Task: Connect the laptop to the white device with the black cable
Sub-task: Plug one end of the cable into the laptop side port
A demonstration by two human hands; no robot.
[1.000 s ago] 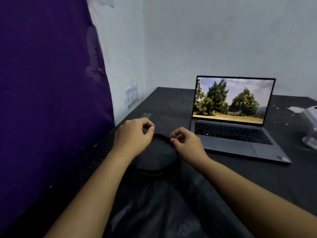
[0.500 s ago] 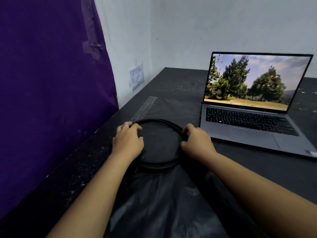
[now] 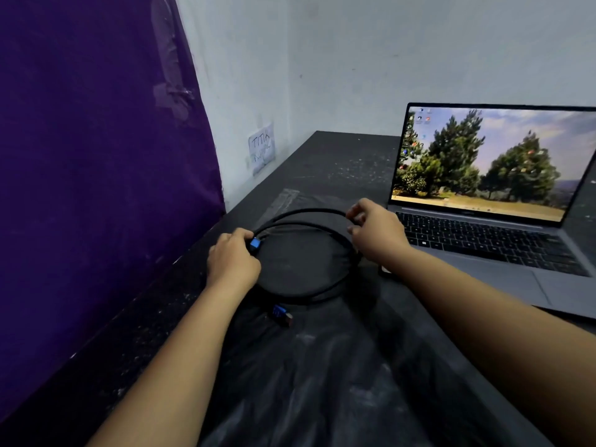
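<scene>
I had the black HDMI cable [image 3: 306,227] coiled on a black plastic bag [image 3: 322,366] near the worktop's [image 3: 338,156] left edge, just left of the open laptop [image 3: 483,253]. My left hand [image 3: 233,261] was closed around the coil beside one blue-collared plug [image 3: 255,243]; my right hand [image 3: 375,235] pinched the far loop between thumb and fingertips. The second plug [image 3: 281,314] lay free at the coil's near side. The white device was out of view. To do this well, I judged I should keep one plug held, lift and unwind loop by loop without kinking, then carry the free end to the laptop's side port.
</scene>
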